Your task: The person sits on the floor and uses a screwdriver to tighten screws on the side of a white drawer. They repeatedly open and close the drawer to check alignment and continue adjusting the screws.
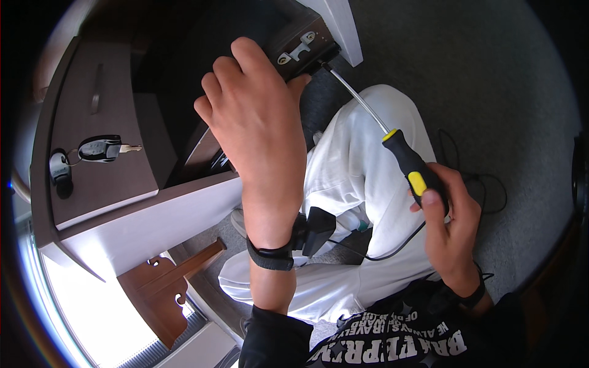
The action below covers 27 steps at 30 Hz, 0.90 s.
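Observation:
My right hand (453, 224) is closed round the black and yellow handle of a screwdriver (402, 150). Its steel shaft slants up and left, and the tip meets a dark fitting (328, 56) at the end of a dark wooden panel (299, 32). On that panel sits a silver metal bracket (297, 49) with a screw at each end. My left hand (254, 104) is bent over the panel beside the bracket, fingers curled and thumb near the screwdriver's tip. What lies under its palm is hidden.
A bunch of keys (101, 149) with black fobs lies on the brown-grey cabinet (92, 184) at left. My legs in white trousers (374, 178) are folded below the panel. A black cable (494, 184) loops over the dark carpet (521, 92). A brown wooden piece (159, 294) stands lower left.

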{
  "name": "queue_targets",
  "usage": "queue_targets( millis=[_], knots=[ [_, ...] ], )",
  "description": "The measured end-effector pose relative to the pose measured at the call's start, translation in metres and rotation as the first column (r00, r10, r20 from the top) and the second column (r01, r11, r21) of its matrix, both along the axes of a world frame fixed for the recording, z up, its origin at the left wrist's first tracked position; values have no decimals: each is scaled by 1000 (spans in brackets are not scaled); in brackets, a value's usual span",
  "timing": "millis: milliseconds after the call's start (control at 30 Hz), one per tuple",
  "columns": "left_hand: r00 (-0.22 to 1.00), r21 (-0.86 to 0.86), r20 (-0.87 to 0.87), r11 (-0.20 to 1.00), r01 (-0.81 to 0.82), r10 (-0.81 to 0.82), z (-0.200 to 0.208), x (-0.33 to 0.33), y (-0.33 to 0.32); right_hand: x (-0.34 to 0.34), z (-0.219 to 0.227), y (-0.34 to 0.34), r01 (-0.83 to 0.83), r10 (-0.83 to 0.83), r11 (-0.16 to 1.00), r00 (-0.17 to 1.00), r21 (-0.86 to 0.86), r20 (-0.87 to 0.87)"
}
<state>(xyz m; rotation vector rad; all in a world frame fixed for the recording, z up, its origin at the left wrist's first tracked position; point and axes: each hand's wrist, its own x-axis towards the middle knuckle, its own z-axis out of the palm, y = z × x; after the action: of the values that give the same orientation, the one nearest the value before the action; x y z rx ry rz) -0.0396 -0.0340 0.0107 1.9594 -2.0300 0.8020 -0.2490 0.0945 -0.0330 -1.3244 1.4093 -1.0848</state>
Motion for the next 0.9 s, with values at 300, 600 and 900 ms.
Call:
queue_targets(
  millis=[300,600,900],
  knots=[
    [1000,5,-16,1000,-2,2,2,0,0,6,0,-8,4,-25,985,993,-175,-117],
    [999,14,-14,999,-29,29,2,-1,0,-5,17,-2,-147,-18,921,909,360,417],
    [1000,4,-17,1000,-21,21,2,-1,1,2,-7,-6,-87,18,963,965,-254,-262]
  ],
)
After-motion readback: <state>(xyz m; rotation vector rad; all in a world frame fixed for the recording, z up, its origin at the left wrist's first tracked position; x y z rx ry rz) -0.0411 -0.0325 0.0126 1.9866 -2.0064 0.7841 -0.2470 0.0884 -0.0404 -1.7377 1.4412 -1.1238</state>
